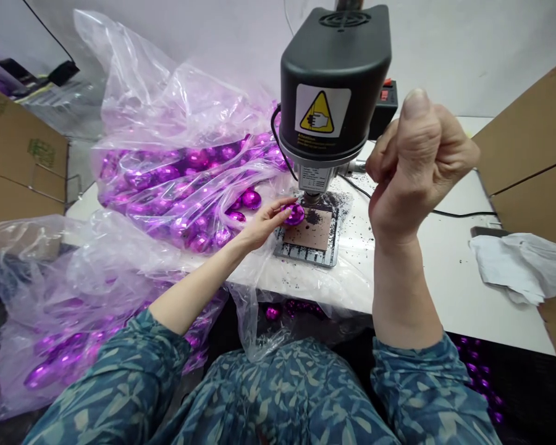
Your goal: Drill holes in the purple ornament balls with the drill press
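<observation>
My left hand (269, 222) holds a shiny magenta faceted ball (293, 214) at the left edge of the press bed, just below the nozzle. Raised at the right, my right hand (419, 145) is closed in a fist beside the black machine head (336, 74); a metal lever runs into it, mostly hidden by the fingers. Under the head lies a brown pad (312, 232) on a grey metal base (306, 253), strewn with dark crumbs. More magenta balls (199, 157) fill a clear plastic bag left of the machine.
A second bag of magenta balls (65, 361) hangs at the lower left. Cardboard boxes (21, 154) stand at both sides. White cloths (521, 262) lie on the white table (486, 315) at the right, and a black cable crosses behind my right hand.
</observation>
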`<state>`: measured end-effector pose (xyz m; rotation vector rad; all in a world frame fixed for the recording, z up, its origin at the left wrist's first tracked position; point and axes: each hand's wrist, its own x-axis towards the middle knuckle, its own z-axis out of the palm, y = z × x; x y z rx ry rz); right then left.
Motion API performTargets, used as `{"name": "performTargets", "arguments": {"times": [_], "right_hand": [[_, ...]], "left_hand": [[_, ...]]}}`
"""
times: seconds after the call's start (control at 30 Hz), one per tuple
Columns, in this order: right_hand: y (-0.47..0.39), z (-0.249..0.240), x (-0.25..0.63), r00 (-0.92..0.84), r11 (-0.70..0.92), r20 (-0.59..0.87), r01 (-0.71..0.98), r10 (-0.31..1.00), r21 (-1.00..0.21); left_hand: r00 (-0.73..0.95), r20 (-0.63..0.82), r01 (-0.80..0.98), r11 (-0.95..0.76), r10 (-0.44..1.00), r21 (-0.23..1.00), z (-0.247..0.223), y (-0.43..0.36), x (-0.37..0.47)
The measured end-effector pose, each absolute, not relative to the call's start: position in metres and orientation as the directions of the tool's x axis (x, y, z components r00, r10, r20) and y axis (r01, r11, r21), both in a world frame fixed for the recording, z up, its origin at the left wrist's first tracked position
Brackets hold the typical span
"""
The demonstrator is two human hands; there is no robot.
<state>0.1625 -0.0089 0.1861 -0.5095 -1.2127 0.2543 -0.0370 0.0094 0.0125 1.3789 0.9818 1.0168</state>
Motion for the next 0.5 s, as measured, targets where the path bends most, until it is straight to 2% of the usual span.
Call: {"name": "performTargets", "arguments": {"times": [0.1, 0.23, 0.33, 0.5], "right_hand": [[-0.007, 0.185, 0.163, 0.342, 0.834, 0.819, 0.150, 0.460, -0.531], [-0.007, 0.185, 0.161, 0.343, 0.812, 0.822, 0.220, 0.454, -0.541], [-0.009, 0.185, 0.161, 0.350, 0.813, 0.816, 0.202, 0.461, -0.546], [-0.011, 0.184, 0.161, 0.357, 0.781, 0.791, 0.215, 0.497, -0.587]], "left_hand": [[0.238, 0.142, 0.222, -0.196, 0.961, 0.955, 0.006, 0.012, -0.035], [0.273, 0.318, 0.443, -0.412, 0.908, 0.796, 0.004, 0.014, -0.030], [0.384, 0.390, 0.484, -0.542, 0.837, 0.687, 0.004, 0.012, -0.026], [0.454, 0.362, 0.437, -0.558, 0.814, 0.706, 0.001, 0.005, -0.020]]}}
